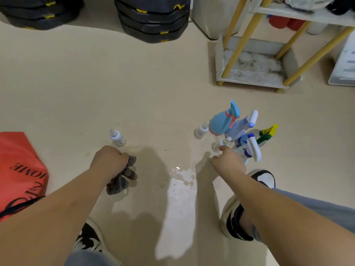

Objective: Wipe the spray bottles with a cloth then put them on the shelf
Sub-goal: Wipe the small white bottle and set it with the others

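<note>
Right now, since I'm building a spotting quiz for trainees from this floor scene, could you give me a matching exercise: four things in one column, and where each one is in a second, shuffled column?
Things
1. cloth
2. red bag
3. light blue spray bottle
4. white bottle nearest the cloth

Places
A. stands apart from the other bottles, just beyond the left hand
B. on the floor at the left edge of the view
C. gripped in the left hand
D. in the cluster of bottles by the right hand

Pairs: 1-C, 2-B, 3-D, 4-A
</note>
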Motion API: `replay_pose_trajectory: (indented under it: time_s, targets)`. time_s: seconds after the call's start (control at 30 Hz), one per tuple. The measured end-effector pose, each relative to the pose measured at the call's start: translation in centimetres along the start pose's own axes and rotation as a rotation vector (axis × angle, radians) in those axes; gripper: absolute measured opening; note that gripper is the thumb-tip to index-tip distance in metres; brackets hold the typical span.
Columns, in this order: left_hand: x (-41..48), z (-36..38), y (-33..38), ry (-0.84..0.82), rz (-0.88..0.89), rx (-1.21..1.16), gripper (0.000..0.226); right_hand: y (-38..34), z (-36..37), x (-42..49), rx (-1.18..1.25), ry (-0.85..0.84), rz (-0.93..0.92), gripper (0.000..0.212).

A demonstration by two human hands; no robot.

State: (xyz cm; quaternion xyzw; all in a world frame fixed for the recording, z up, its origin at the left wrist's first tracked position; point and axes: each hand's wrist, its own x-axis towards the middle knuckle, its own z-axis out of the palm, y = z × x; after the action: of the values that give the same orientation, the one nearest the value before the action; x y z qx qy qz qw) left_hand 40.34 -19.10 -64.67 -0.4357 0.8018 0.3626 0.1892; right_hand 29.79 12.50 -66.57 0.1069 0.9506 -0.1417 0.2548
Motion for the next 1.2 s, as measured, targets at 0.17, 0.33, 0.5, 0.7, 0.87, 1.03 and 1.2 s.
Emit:
replay_pose_trajectory:
  time_s: [0.17,0.33,0.5,0.7,0.87,1.03,1.2]
  targets:
    - [-0.4,-0.6,0.1,0.051,0.026,-0.056,0.007,-2.9,-1.0,-1.6,-0.037,0.052,-0.105,0.04]
    - [-0.4,-1.4,-0.2,0.067,0.019,-0.125,0.03,-6.5,0.9,-3.5,0.348,-0.036,-0.191,0.039]
    - [1.0,-1.9,-0.3,0.143,0.082,-0.168,0.029,-10.2,2.2,-5.2,0.452,-0.17,-0.278,0.023]
    - [4.1,-1.9,0.7,0.209,0.128,-0.077,0.037,-12.1,3.2,-4.7,0.536,-0.326,-0.233,0.019]
    - [5.9,-1.8,0.9,0.232,0.109,0.02,0.025,-11.9,3.6,-4.4,0.545,-0.392,-0.193,0.015]
    - [6.2,-1.3,0.8,0.2,0.112,0.186,0.008,-11.0,3.7,-4.9,0.514,-0.422,-0.181,0.013]
    - [5.6,-1.3,0.3,0.2,0.136,0.328,0.012,-10.4,3.4,-6.0,0.467,-0.449,-0.199,0.013]
